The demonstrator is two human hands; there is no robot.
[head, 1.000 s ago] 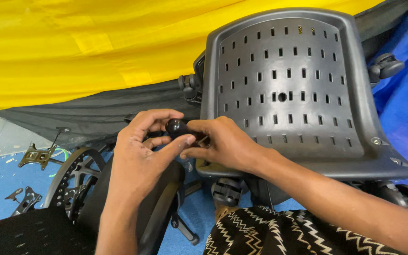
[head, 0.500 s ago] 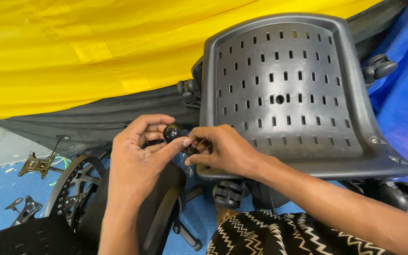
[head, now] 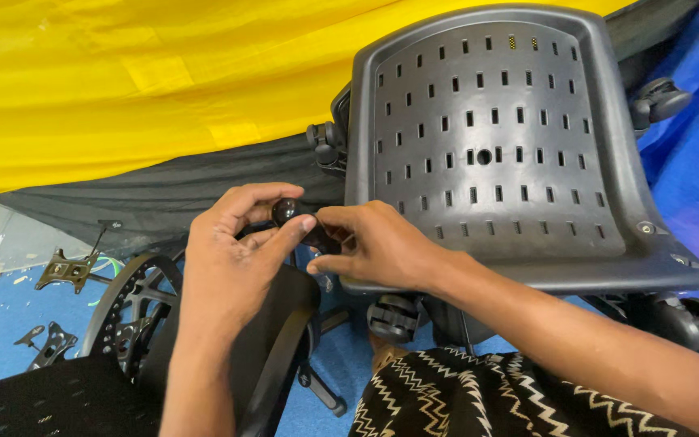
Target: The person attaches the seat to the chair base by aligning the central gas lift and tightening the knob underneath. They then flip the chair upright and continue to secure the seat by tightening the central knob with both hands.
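My left hand pinches a small round black knob between thumb and fingers. My right hand meets it from the right, its fingertips closed on the dark part joined to the knob. Both hands hover at the lower left edge of a grey perforated plastic chair seat pan that stands tilted towards me. A black curved chair armrest piece lies under my left forearm.
Yellow cloth over dark fabric hangs behind. On the blue floor lie metal brackets and a round black wheel-like chair part. Castor wheels sit below the seat pan, another castor at the upper right. Zigzag-patterned fabric covers my lap.
The view has shifted slightly. Both hands have kept hold of the knob and turned it a little between the fingers, staying at the seat pan's lower left edge.
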